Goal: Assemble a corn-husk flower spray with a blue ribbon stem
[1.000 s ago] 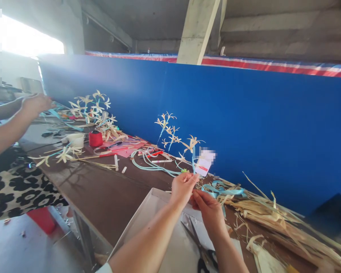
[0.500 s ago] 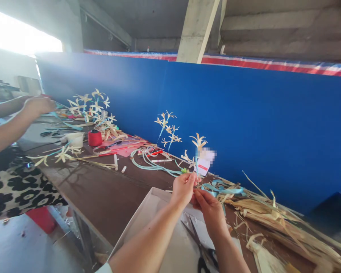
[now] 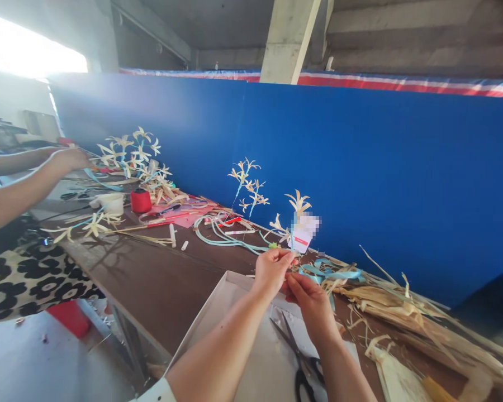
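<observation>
While the left hand (image 3: pixel 271 269) pinches the blue-wrapped stem of a straw flower sprig (image 3: pixel 297 211), the right hand (image 3: pixel 308 296) closes its fingertips on the stem's lower end, just below the left. The sprig stands upright above both hands, its blossom in front of the blue panel (image 3: pixel 402 178). Scissors (image 3: pixel 297 357) lie on the white tray (image 3: pixel 218 312) beneath the wrists. Dry husks (image 3: pixel 406 315) lie to the right.

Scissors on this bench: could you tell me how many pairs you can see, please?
2: one pair of scissors on the white tray below the hands; a dark pair far left near the co-worker's arms. Clutter may hide more.
</observation>
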Demonstrator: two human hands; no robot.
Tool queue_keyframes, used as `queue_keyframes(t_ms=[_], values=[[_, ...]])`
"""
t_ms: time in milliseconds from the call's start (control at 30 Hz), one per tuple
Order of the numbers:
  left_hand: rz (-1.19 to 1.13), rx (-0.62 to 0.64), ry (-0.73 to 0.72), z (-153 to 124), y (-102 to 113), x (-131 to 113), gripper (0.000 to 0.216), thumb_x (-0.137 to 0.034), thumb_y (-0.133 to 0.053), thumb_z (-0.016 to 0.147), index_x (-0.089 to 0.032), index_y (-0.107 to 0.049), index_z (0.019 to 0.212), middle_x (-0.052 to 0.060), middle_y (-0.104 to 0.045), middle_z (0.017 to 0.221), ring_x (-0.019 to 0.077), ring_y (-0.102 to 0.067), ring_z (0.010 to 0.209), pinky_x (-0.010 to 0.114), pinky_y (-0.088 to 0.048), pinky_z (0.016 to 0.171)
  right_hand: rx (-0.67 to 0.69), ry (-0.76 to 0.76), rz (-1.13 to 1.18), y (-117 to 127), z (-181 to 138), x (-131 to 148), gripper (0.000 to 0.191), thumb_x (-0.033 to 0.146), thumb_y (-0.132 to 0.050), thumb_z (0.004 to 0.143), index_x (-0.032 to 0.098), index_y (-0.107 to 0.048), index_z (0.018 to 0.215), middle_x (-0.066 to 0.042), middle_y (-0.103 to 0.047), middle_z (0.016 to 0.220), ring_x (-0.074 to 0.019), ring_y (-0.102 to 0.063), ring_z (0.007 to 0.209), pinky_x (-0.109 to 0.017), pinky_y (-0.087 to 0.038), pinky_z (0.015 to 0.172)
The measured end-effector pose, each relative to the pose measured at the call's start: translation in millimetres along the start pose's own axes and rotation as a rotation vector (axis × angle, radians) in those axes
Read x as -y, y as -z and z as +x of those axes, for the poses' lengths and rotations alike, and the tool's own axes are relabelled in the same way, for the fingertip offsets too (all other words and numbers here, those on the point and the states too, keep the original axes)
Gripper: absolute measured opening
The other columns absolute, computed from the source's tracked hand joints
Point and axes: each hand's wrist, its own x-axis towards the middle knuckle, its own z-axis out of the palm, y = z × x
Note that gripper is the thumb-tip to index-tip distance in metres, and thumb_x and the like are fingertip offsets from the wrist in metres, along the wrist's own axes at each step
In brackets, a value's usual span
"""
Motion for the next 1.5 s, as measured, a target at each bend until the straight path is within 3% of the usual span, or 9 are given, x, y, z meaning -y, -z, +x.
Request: queue_keyframes(t_ms=[433,800,933,1067,1233,1300,1500], values=[[0.18,-0.043,-0.074,-4.5,2.2,-4.5,0.019,-0.034,-0.059,0.073,-0.015,-0.065,0.073,0.002,-0.065,0.064,0.0104,-0.053,0.055,0.019,-0.04,0.051,0.055,0.167,-0.315,-2.2,-6.4,12.3,0.027,0.039,-0.055,0.08,0.019,-0.07,0.089,-0.001,-0.06,0.066,-0.0153,-0.05,0.062,-0.026,-0.041,0.059],[0.126,0.106,-0.086,1.4,3.7,1.9,0.038,-0.045,-0.047,0.083,-0.015,-0.069,0.09,0.008,-0.07,0.089,0.0151,-0.059,0.073,0.022,-0.047,0.06,-0.059,0.099,-0.103,-1.3,-0.9,2.2,0.038,0.05,-0.061,0.074,0.018,-0.07,0.092,-0.004,-0.062,0.068,-0.016,-0.053,0.06,-0.027,-0.044,0.055],[0.085,0.084,-0.061,2.1,2.6,2.1,0.041,-0.045,-0.046,0.084,-0.013,-0.067,0.099,0.009,-0.069,0.091,0.0143,-0.058,0.074,0.023,-0.048,0.063,-0.091,0.081,-0.058,1.5,1.4,-0.3,0.039,0.051,-0.063,0.072,0.018,-0.07,0.091,-0.005,-0.064,0.071,-0.0169,-0.055,0.063,-0.028,-0.045,0.056],[0.05,0.056,-0.041,1.1,2.7,0.7,0.041,-0.046,-0.051,0.081,-0.012,-0.068,0.094,0.009,-0.069,0.089,0.0144,-0.058,0.075,0.021,-0.046,0.059,-0.084,0.1,-0.062,-0.9,-0.4,1.8,0.038,0.051,-0.062,0.073,0.018,-0.07,0.09,-0.005,-0.064,0.069,-0.0169,-0.054,0.062,-0.028,-0.044,0.055],[0.069,0.136,0.053,-2.8,1.0,-0.1,0.037,-0.047,-0.06,0.072,-0.015,-0.066,0.089,0.005,-0.068,0.085,0.0076,-0.049,0.042,0.02,-0.036,0.038,-0.07,0.132,-0.174,-4.1,-3.6,5.8,0.037,0.051,-0.06,0.074,0.018,-0.071,0.088,-0.002,-0.061,0.064,-0.015,-0.048,0.056,-0.027,-0.04,0.054],[0.061,0.129,0.074,-2.7,0.3,1.2,0.034,-0.045,-0.061,0.071,-0.015,-0.065,0.085,0.004,-0.068,0.08,0.0069,-0.045,0.038,0.021,-0.035,0.036,-0.062,0.133,-0.196,-3.6,-3.4,5.4,0.038,0.051,-0.059,0.074,0.018,-0.071,0.089,-0.002,-0.061,0.063,-0.0153,-0.048,0.056,-0.027,-0.039,0.054],[0.09,0.072,-0.083,-1.7,0.4,0.5,0.024,-0.038,-0.061,0.073,-0.013,-0.064,0.074,0.004,-0.067,0.069,0.013,-0.06,0.063,0.021,-0.045,0.057,-0.002,0.119,-0.129,-0.7,-1.9,3.4,0.036,0.046,-0.063,0.074,0.019,-0.07,0.096,-0.006,-0.067,0.085,-0.021,-0.059,0.076,-0.029,-0.045,0.067]])
